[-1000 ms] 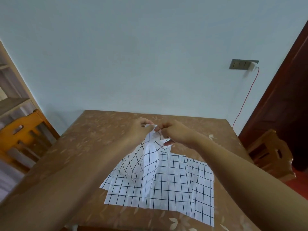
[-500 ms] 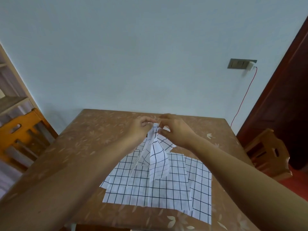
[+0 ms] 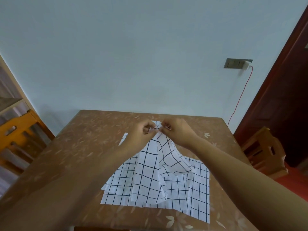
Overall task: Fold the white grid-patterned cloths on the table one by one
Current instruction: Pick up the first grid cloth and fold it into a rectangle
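Shelves (image 3: 10,104) show at the far left edge, and an orange wooden chair (image 3: 18,139) stands just below them. Next comes the brown table (image 3: 86,134) with pale leaf shapes on it, pushed up to a light blue wall (image 3: 133,55).

Over the far middle of the table, the left hand (image 3: 143,132) has its fingers curled and pinches the top edge of the lifted cloth (image 3: 150,172). A small white cloth corner (image 3: 123,139) peeks out just left of this hand; which cloth it belongs to cannot be told.

The lifted cloth is white with dark grid lines. It hangs down from the two hands in soft folds, and its bottom end rests on the flat cloths (image 3: 200,189). These lie spread on the near part of the table, one on top of another.

The right hand (image 3: 176,130) is just beside the left hand, nearly touching it. Its fingers are curled too, and it pinches the same top edge.

Farther right, a grey socket (image 3: 236,63) sits on the wall with a white plug (image 3: 247,65) in it. A red cord (image 3: 240,97) runs down from the plug. At the far right there is a dark red door (image 3: 283,97), and a brown wooden chair (image 3: 265,152) stands beside the table.
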